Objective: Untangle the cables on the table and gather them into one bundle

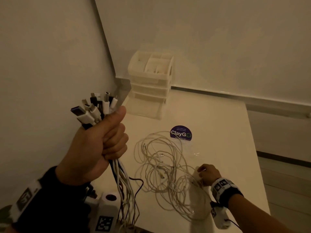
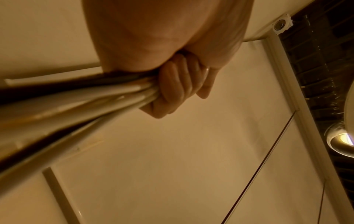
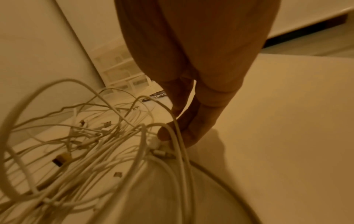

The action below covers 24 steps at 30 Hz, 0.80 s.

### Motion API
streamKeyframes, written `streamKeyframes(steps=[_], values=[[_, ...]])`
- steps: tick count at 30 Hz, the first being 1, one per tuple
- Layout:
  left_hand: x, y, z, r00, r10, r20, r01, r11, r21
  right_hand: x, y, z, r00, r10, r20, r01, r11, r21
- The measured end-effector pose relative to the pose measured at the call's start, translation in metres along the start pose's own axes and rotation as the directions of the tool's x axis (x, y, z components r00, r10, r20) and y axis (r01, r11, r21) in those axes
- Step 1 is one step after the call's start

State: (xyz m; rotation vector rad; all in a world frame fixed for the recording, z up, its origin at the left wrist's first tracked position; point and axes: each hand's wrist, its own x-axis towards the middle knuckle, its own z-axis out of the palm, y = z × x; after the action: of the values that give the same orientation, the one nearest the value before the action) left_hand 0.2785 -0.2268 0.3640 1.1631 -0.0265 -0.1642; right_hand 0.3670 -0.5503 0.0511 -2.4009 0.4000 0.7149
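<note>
The cables (image 1: 161, 167) lie in a loose pale tangle low and right of centre in the head view, spread on the white table (image 1: 218, 118), with several plug ends showing among the loops. A second set is already gathered: the left hand (image 1: 94, 148), raised at centre left, is clenched round a bunch of cables (image 1: 96, 108) with the plugs fanned out above the fist and the cords hanging below it. At the lower right the right hand (image 1: 207, 174) reaches into the edge of the tangle; in the right wrist view its fingertips (image 3: 164, 134) pinch a white plug end (image 3: 155, 143). The step in hand looks like picking the next cable out. Next it likely needs drawing free of the loops and passing to the fist. Beyond stand a purple sticker (image 1: 180, 133) and a plastic drawer organiser (image 1: 150, 81).
</note>
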Motion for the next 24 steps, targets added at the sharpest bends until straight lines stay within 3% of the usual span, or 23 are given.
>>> streamKeyframes(steps=[15,20,24], values=[[0.004,-0.006,0.009,1.000,-0.004,-0.008,0.004,1.000,0.006,-0.022,-0.004,0.029,0.979,-0.180,0.095,0.201,0.927,-0.317],[0.005,-0.005,0.004,1.000,0.006,-0.024,-0.006,1.000,-0.006,-0.035,-0.020,-0.004,0.962,-0.252,-0.105,0.243,0.966,-0.087],[0.009,-0.006,0.005,1.000,0.008,-0.020,-0.009,1.000,-0.019,-0.065,-0.062,-0.061,0.884,-0.359,-0.300,0.416,0.896,0.153]])
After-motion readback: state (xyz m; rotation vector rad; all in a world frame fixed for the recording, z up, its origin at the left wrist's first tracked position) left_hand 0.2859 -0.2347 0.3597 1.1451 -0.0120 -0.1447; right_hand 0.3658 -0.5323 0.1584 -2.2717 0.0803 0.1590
